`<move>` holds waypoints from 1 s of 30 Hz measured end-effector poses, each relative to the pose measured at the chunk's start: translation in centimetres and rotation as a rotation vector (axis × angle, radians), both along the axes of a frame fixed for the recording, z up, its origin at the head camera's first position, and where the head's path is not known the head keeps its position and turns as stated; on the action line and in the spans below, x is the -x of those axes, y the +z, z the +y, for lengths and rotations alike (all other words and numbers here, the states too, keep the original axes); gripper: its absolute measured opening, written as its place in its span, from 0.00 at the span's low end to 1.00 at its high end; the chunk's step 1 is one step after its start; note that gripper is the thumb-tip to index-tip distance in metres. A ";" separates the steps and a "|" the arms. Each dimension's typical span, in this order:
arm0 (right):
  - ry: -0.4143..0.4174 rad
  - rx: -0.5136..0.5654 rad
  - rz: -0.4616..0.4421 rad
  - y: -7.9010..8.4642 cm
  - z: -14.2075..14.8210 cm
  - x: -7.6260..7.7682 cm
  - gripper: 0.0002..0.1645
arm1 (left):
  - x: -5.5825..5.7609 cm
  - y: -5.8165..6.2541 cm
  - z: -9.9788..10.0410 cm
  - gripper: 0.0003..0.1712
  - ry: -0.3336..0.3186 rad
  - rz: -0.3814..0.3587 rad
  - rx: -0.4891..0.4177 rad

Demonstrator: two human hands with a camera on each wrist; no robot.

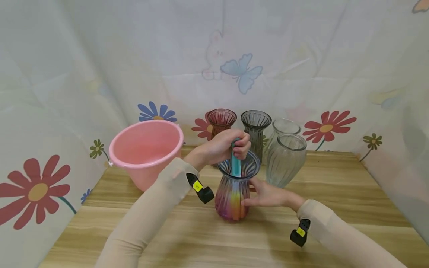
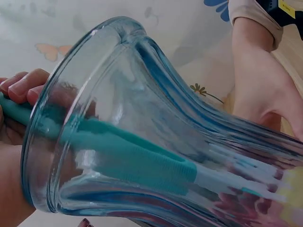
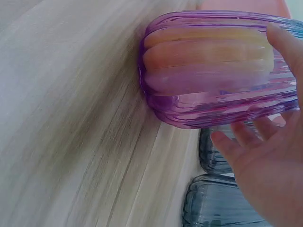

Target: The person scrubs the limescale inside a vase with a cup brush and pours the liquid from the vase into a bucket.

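A ribbed glass vase (image 1: 222, 201), blue at the flared rim and pink-purple at the base, stands on the wooden table. My left hand (image 1: 223, 146) grips the teal handle (image 1: 236, 166) of a sponge bottle brush above the vase's mouth. Through the glass, the brush's yellow-orange sponge head (image 3: 208, 59) shows down in the lower part of the vase. On the vase's right side, my right hand (image 1: 269, 195) holds the body, with the thumb on the near side and the fingers round the far side. The fingertips behind the glass are partly hidden.
A pink bucket (image 1: 147, 165) stands to the left. Behind the held vase are a red glass vase (image 1: 222, 118) and a grey one (image 1: 256, 128). Two clear vases (image 1: 285, 160) stand to the right. A patterned curtain (image 1: 288, 44) encloses the table (image 1: 201, 245).
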State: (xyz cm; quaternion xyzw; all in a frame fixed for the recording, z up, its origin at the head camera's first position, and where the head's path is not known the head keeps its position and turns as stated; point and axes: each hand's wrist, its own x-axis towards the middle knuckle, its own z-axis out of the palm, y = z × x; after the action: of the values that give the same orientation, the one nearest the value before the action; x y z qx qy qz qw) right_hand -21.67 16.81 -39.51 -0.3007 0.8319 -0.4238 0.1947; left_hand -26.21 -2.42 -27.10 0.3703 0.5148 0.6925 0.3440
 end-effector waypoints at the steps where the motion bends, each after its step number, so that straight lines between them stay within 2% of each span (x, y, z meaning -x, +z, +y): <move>1: 0.005 -0.006 -0.005 0.0 0.0 0.1 0.42 | 0.0 0.0 0.0 0.21 -0.004 0.001 -0.004; 8: -0.004 0.025 -0.027 -0.1 -0.1 0.1 0.42 | 0.0 0.4 -0.1 0.23 -0.016 -0.009 -0.067; 11: -0.002 0.045 -0.018 -0.4 -0.2 0.1 0.41 | -0.2 1.1 0.1 0.24 -0.013 -0.003 -0.089; 14: -0.003 0.042 0.002 -0.5 -0.2 0.0 0.40 | -0.4 2.7 0.1 0.23 0.002 0.015 -0.098; 20: -0.046 -0.004 0.041 -0.6 -0.3 -0.1 0.45 | -0.5 7.1 -0.2 0.21 0.059 0.079 -0.147; 23: -0.062 0.008 0.045 -0.6 -0.4 -0.1 0.47 | -0.6 8.4 -0.4 0.20 0.088 0.096 -0.158; 26: -0.065 0.033 0.050 -0.7 -0.5 -0.2 0.47 | -0.7 8.7 -0.5 0.20 0.103 0.099 -0.155; 30: -0.068 0.051 0.049 -0.9 -0.5 -0.3 0.46 | -0.5 8.0 -0.5 0.21 0.091 0.096 -0.179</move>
State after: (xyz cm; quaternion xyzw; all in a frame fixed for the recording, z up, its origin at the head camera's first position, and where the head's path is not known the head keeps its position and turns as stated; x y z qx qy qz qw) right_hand -21.38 16.33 -40.40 -0.2875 0.8352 -0.4436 0.1519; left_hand -25.69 -2.94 -19.12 0.4085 0.4829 0.7322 0.2527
